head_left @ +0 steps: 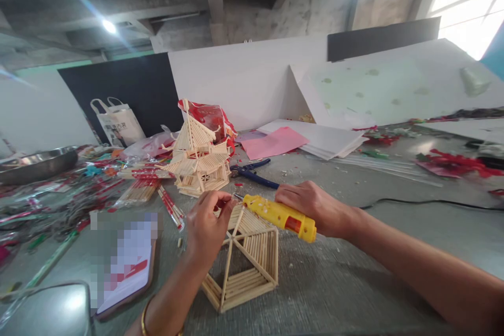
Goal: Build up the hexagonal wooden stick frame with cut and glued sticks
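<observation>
One grey table [334,283] carries the work. Toward its far side stands a tiered stick pagoda [197,155], upright, its spire pointing at the ceiling. Nearer lies a six-sided stick frame [250,294], flat in front of the person, its spokes meeting at the centre and parallel sticks filling several of its wedges; the left hand hides part of its left side. Above the frame's far right part is the yellow glue gun [275,215], its long axis slanting from lower right to upper left, the nozzle aimed left at the other hand. The right hand [305,202] grips it, fingers curled around. The left hand [208,220] has thumb and forefinger brought together beside the nozzle tip; whether they pinch something small, I cannot tell. A gold bangle [145,320] circles the left wrist. Smallest, a stick offcut [180,242] lies left of that hand.
</observation>
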Demonstrator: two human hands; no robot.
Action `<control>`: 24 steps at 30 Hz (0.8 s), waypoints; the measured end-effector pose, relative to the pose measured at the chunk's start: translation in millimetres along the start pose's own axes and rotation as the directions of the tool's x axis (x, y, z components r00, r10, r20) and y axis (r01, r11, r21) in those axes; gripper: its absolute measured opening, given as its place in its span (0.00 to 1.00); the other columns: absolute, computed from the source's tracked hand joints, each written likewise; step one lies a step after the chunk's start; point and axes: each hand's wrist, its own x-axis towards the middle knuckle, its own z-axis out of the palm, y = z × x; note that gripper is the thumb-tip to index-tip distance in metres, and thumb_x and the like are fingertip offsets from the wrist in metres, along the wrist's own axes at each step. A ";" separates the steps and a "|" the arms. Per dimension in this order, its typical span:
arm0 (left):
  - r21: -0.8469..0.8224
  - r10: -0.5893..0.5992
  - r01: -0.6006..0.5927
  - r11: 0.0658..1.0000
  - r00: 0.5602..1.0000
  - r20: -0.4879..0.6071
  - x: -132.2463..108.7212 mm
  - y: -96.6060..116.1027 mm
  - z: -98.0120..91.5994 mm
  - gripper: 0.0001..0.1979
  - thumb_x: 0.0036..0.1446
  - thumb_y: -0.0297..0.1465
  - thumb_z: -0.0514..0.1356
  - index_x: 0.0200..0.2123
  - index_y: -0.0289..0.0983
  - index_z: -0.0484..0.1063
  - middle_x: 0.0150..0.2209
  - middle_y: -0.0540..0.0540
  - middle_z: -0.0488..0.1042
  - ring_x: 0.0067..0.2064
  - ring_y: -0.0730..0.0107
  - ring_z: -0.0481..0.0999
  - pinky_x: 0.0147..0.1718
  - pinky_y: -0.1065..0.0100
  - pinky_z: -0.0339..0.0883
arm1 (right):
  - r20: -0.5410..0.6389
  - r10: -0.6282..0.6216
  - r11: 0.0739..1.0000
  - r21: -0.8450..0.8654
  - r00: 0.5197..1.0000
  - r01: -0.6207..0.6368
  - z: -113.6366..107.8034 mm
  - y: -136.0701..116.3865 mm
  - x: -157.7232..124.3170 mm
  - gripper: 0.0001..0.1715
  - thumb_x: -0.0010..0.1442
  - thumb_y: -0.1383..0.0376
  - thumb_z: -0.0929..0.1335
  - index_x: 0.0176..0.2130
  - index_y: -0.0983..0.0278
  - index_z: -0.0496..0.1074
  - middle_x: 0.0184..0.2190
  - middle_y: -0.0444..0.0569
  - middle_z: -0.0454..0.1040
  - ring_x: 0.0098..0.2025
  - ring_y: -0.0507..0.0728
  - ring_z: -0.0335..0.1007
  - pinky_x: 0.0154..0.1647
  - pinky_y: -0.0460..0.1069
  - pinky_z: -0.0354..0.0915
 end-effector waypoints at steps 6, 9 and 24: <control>0.012 0.033 -0.033 0.999 0.999 -0.011 -0.1 -1.1 0.6 0.07 0.53 0.36 0.57 0.29 0.37 0.68 0.26 0.51 0.71 0.29 0.73 0.68 0.30 0.72 0.61 | -0.004 -0.006 1.000 0.014 1.000 0.006 -0.4 -0.1 1.1 0.13 0.61 0.62 0.54 0.27 0.64 0.57 0.23 0.47 0.62 0.24 0.50 0.53 0.23 0.47 0.48; 0.013 0.043 -0.043 0.999 0.999 -0.007 -0.2 -1.6 0.3 0.07 0.53 0.35 0.57 0.30 0.37 0.68 0.27 0.51 0.71 0.29 0.73 0.68 0.31 0.73 0.60 | 0.000 -0.005 1.000 0.019 1.000 0.005 -1.4 -0.4 1.3 0.12 0.60 0.64 0.55 0.27 0.64 0.56 0.23 0.46 0.62 0.24 0.50 0.52 0.23 0.47 0.48; 0.009 0.046 -0.046 0.999 0.999 -0.018 -0.7 -1.5 -1.2 0.06 0.53 0.34 0.58 0.30 0.37 0.68 0.27 0.50 0.70 0.29 0.73 0.68 0.31 0.73 0.60 | 0.005 0.012 0.998 0.056 1.000 -0.012 0.6 -0.5 1.0 0.07 0.57 0.67 0.56 0.26 0.63 0.54 0.23 0.45 0.61 0.24 0.50 0.52 0.24 0.47 0.48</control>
